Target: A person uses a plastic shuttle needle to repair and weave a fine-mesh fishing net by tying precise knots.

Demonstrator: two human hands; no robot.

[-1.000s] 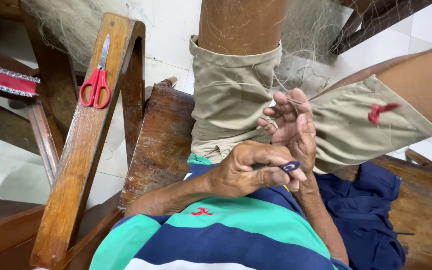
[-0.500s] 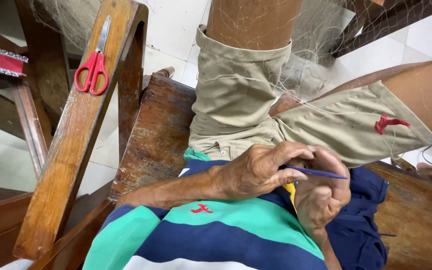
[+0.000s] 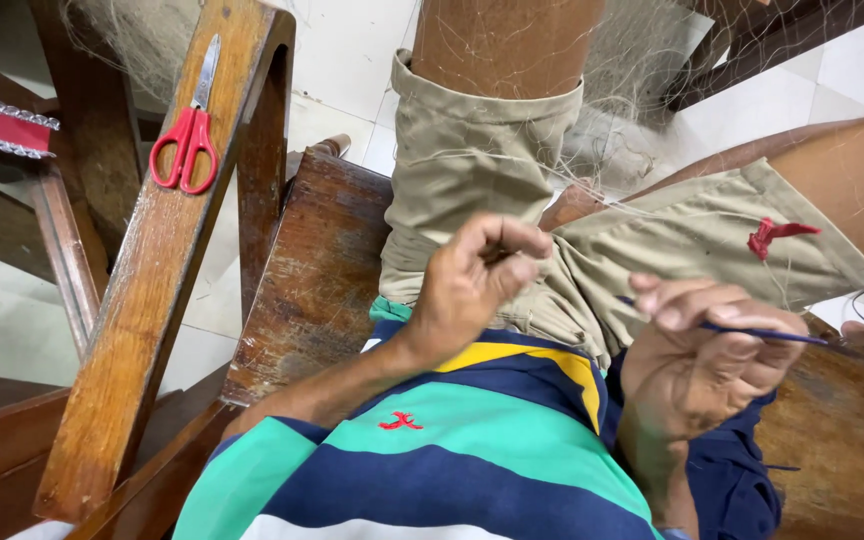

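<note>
Hands are both raised over the lap. The left hand [image 3: 472,285] is curled narrow, its fingertips pinched together near the khaki shorts [image 3: 492,170]; what they pinch is too thin to tell. The right hand [image 3: 707,360] is closed around a thin dark blue netting needle [image 3: 762,333], which points to the right. Fine fishing net [image 3: 622,120] lies over the knees. Red scissors [image 3: 184,140] rest on a wooden chair arm [image 3: 142,330], well apart at the left.
</note>
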